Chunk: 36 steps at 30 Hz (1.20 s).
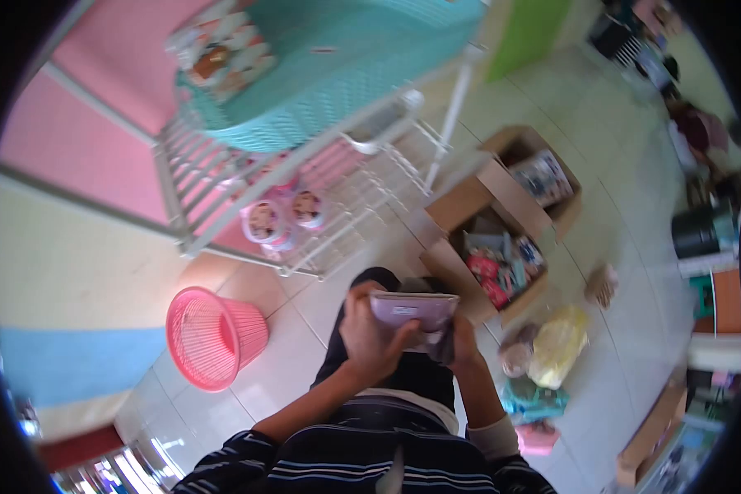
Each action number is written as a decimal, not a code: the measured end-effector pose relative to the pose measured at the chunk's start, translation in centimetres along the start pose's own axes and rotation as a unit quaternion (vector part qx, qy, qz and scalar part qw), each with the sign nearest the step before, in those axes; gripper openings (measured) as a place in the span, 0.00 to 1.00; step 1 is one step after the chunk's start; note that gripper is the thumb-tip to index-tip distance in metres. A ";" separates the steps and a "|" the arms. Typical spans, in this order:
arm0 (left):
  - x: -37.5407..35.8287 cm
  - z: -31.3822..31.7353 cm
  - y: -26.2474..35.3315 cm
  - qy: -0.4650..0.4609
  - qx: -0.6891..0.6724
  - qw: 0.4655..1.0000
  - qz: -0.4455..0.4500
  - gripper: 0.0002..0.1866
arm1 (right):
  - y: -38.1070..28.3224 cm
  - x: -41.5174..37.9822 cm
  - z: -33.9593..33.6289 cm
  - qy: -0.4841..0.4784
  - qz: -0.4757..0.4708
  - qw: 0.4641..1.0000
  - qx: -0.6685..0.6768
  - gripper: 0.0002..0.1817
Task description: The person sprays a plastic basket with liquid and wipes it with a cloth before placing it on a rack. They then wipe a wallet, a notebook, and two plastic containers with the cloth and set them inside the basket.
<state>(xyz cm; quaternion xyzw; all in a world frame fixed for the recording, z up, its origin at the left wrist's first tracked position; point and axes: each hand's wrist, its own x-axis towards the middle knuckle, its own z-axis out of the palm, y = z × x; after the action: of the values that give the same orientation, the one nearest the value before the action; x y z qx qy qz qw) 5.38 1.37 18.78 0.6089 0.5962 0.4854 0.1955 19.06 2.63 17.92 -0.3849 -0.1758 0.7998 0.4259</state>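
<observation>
I grip a pale purple packet (416,306) over my lap in my left hand (370,333); my right hand (464,339) is at its other edge, grip hidden. Beside me stands an open cardboard box (514,193).

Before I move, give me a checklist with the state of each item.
1. Left hand on the pack: ok; the thumb lies over it.
2. Right hand gripping the pack: cannot tell; it is at the pack's right side, but its fingers are unclear.
3. Label readable: cannot tell; too blurred.
4. Nearer carton open: ok; flaps are out, goods show inside.
5. Pink bin upright: ok; its open top shows.
6. Floor on the right free of things: not ok; a yellow bag lies there.
</observation>
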 end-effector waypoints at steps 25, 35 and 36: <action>-2.6 4.0 -1.1 -0.031 -0.294 0.926 -0.237 0.22 | 2.9 -2.9 -0.1 0.135 -0.492 0.625 -0.590 0.18; 1.1 2.9 -0.7 -0.039 -0.316 0.924 -0.213 0.26 | 12.9 -2.6 -7.3 0.014 -0.355 0.736 -0.575 0.20; 1.1 2.7 -0.2 -0.043 -0.318 0.921 -0.220 0.26 | 15.0 -2.7 -9.0 -0.059 -0.293 0.735 -0.609 0.20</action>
<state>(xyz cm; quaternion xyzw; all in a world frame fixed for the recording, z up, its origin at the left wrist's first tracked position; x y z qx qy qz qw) 7.32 3.34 17.80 0.3880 0.5211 0.5675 0.5058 18.71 -8.67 4.28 -0.4435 -0.7539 0.3783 0.3031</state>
